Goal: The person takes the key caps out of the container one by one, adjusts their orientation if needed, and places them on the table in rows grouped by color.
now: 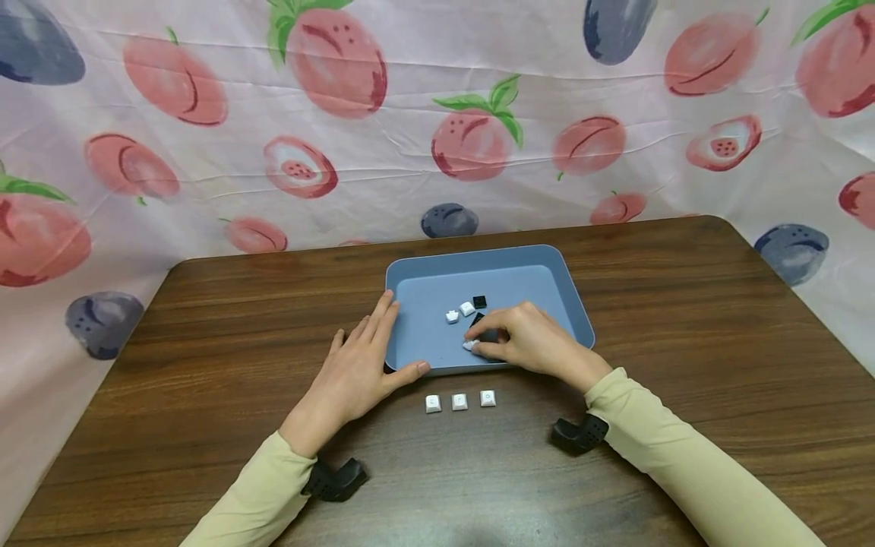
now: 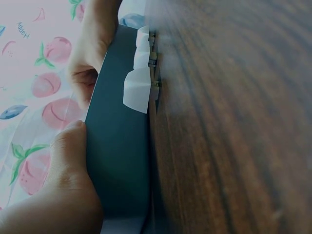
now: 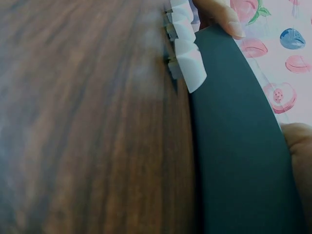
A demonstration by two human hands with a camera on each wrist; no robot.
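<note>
My left hand (image 1: 355, 371) rests at the near left corner of a blue tray (image 1: 574, 304), fingers straight along its side and thumb on the front rim. Inside the tray, my right hand (image 1: 540, 339) pinches a white keycap (image 1: 470, 345) between thumb and fingertips, low over the tray floor. Two more white keycaps, one (image 1: 453, 317) upturned and one (image 1: 467, 309) beside it, lie near a black keycap (image 1: 480, 301). Another black piece (image 1: 476, 319) is partly covered by the right hand. In the left wrist view, the left thumb (image 2: 68, 151) touches the tray's rim.
In front of the tray, three white keycaps (image 1: 459, 402) stand in a row on the brown wooden table (image 1: 273, 319); small switch-like bases show under them in the wrist views. A fruit-patterned cloth (image 1: 383, 152) hangs behind the table. Each wrist wears a black device (image 1: 579, 435).
</note>
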